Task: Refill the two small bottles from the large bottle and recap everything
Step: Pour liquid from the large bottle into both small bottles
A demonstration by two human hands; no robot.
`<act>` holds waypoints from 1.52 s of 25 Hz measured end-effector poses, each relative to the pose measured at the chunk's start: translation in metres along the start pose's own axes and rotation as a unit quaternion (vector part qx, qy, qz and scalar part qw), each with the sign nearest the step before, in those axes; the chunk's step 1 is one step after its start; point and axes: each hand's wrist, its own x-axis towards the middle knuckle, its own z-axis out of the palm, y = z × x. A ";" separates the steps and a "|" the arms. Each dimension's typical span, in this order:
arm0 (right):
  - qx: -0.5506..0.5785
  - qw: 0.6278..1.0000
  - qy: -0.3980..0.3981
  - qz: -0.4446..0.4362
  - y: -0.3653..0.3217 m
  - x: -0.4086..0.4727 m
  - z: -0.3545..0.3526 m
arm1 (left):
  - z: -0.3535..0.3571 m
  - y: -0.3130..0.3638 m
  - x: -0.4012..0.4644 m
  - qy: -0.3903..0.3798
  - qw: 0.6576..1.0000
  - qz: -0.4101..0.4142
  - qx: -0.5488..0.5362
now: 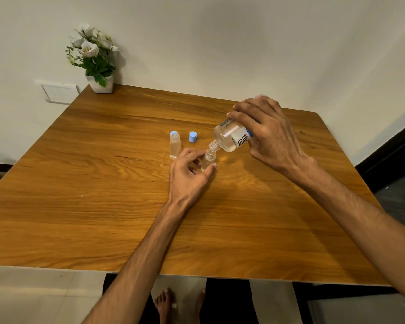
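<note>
My right hand [268, 134] grips the large clear bottle [230, 136], tipped so its uncapped neck points down and left onto the mouth of a small clear bottle [208, 160]. My left hand [188, 174] holds that small bottle upright on the wooden table [103, 183], thumb and fingers around its body. A second small bottle [175, 146] stands uncapped to the left, apart from both hands. One blue cap [193, 137] lies between the bottles. Another blue cap [172, 133] sits just behind the second small bottle, partly hidden.
A white pot of artificial flowers [96, 59] stands at the table's far left corner against the wall. A wall switch plate [57, 92] is left of it. The table's near edge runs above my bare feet [166, 302].
</note>
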 end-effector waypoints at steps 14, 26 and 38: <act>-0.006 1.000 0.011 -0.021 0.003 0.003 0.002 | 0.000 0.001 0.000 0.003 1.000 -0.002 0.003; 0.044 0.998 0.026 0.029 -0.001 -0.009 0.008 | 0.000 -0.001 0.000 -0.002 1.000 -0.015 0.015; 0.259 0.917 0.012 0.302 -0.040 -0.041 0.043 | 0.002 -0.006 0.007 0.028 0.999 -0.019 0.034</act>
